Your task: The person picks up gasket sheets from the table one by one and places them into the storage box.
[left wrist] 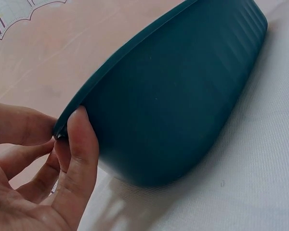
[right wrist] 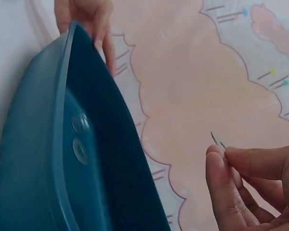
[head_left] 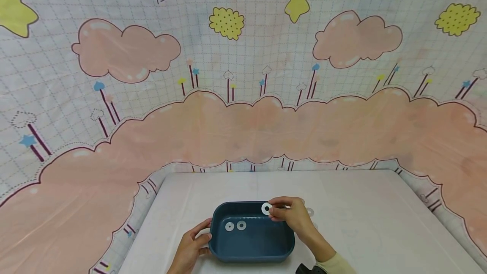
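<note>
A dark blue rectangular tray (head_left: 252, 244) with rounded corners stands on the white table. At its left end, my left hand (head_left: 189, 246) pinches the rim between thumb and fingers, close up in the left wrist view. My right hand (head_left: 294, 215) is above the tray's far right corner. Between its thumb and fingertips it pinches a flat white washer (head_left: 263, 210), seen edge-on in the right wrist view. Inside the tray, side by side on the bottom toward the left, lie two more washers, a left washer (head_left: 226, 227) and a right washer (head_left: 245, 226).
On the table (head_left: 365, 223), just right of my right hand, lie a few more pale washers (head_left: 311, 212), partly hidden by the hand and wrist. A printed cloth (head_left: 247, 134) with clouds and stars hangs behind the table and down its sides.
</note>
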The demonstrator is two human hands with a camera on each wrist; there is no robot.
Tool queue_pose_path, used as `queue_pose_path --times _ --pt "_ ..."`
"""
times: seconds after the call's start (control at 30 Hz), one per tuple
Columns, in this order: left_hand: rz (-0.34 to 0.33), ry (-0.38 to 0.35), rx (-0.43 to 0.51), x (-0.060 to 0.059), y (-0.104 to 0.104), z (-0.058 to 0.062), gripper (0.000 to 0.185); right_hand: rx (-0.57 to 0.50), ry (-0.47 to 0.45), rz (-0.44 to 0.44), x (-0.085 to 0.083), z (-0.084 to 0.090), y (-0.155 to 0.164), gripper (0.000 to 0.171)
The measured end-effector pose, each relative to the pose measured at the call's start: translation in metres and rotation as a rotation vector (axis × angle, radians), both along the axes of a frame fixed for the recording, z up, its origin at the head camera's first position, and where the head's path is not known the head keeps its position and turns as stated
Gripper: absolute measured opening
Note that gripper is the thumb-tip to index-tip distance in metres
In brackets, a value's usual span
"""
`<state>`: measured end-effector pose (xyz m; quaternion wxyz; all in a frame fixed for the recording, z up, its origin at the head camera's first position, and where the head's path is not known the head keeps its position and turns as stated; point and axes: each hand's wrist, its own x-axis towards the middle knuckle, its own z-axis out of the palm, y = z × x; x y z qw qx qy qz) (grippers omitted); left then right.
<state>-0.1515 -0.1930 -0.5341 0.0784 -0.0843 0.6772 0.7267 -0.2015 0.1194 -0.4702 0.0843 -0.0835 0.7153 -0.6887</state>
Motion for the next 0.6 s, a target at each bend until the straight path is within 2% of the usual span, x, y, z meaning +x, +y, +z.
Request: queue_pose_path --times 0.6 --pt "0.002 -0.010 -0.017 0.000 0.001 0.000 0.060 -0.089 -0.096 0.076 -0.003 -0.017 -0.038 0.027"
